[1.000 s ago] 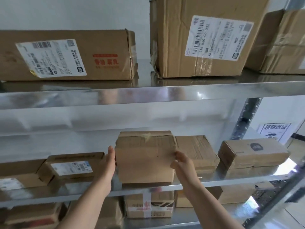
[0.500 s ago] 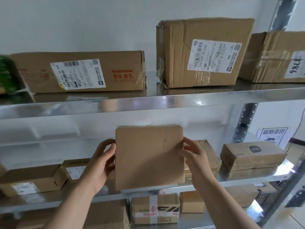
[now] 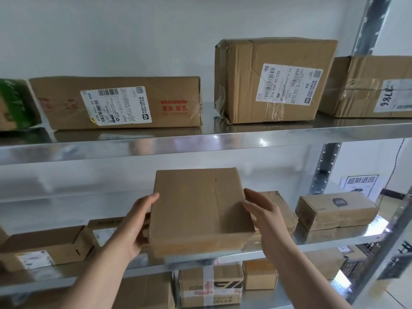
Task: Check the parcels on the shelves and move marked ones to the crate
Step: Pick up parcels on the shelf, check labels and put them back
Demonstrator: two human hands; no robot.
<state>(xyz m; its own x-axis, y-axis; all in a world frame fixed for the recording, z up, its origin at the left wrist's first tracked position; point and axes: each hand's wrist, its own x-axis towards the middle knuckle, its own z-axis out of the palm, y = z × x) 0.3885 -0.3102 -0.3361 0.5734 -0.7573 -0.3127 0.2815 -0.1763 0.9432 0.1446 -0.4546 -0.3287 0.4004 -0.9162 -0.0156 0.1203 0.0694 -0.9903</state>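
The left hand [image 3: 138, 224] is gripping the left edge of a plain brown cardboard parcel [image 3: 198, 208] at the frame's centre, and the right hand [image 3: 264, 211] is pinching its right edge. The parcel is leaning back over the shiny metal middle shelf [image 3: 330, 243], with white-labelled cardboard boxes [image 3: 116, 103] sitting above.

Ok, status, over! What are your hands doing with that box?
Both gripping plain box by its sides, left hand and right hand. Facing side shows no label. Close behind right hand, taped box.

Plain parcel [image 3: 198, 206], held at its sides by left hand [image 3: 136, 221], right hand [image 3: 265, 217]
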